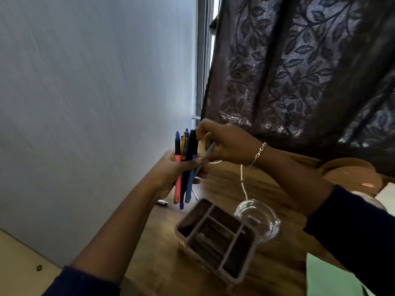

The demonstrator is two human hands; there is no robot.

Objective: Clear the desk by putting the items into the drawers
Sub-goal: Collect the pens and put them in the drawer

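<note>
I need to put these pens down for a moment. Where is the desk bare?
Bare wood of the desk lies left of the pen organizer, toward the near edge; a narrower strip runs between organizer and green sheet. Behind the organizer it is crowded: glass jar and white cable.

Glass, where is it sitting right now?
In the head view, the glass stands on the wooden desk right of centre, just behind the divided organizer and below the right forearm, with the white cable running toward it.

Dark navy long sleeves (pixel 352 231) on 2 arms, bare forearms; silver chain bracelet (pixel 259 153) behind right grip (pixel 226 144).
</note>
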